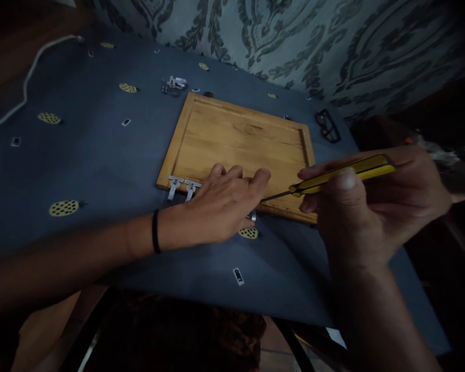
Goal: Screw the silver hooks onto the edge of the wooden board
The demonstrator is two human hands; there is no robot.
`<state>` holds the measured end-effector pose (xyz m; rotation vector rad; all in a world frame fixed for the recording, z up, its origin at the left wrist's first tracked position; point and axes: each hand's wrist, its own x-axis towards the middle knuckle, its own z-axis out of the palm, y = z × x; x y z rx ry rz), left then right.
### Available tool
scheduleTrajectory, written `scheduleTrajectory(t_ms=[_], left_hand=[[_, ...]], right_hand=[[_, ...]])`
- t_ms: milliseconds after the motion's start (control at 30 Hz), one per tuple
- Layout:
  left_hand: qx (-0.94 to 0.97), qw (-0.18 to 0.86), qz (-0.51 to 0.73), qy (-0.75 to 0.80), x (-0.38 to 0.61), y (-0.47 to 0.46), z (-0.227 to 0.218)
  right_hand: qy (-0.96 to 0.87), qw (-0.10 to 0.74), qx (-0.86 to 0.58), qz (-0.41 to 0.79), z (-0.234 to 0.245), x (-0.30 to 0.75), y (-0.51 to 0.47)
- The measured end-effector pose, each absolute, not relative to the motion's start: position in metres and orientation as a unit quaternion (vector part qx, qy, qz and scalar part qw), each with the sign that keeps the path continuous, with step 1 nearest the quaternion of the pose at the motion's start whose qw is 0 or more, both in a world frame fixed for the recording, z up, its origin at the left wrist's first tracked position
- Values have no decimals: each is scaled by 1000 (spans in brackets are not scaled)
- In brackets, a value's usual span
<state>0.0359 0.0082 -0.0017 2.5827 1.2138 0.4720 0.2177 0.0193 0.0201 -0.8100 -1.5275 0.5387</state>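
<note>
A wooden cabinet door [240, 134] with a recessed centre lies flat on the blue tablecloth. My right hand [364, 212] is closed around a screwdriver [341, 173] with a yellow and black handle. Its shaft slants down to the door's front edge beside my left fingers, where the tip is hidden. My left hand [225, 204] rests over that edge, fingers bent, around a metal hinge [253, 215] that shows only partly below them. Left of this hand, two more metal hinges [183, 187] sit along the door's front edge, their arms pointing toward me.
Behind the door's left corner lie loose metal hinges [174, 85]. Black-framed glasses [327, 126] rest to its right. A white cable [31, 75] runs along the left side. The tablecloth [101, 155] has a pineapple print, and a patterned wall [275, 36] stands behind.
</note>
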Motion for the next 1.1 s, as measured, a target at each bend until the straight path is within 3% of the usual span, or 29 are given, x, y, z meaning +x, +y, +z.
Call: scheduleTrajectory(t_ms=[533,1100], left_hand=[[890,124,174,404,34,9,-6],[882,138,166,418,36,9,-2]], right_hand=[[-662,626,-345,224,20,217,21],[-584,600,-410,361,20,222,42]])
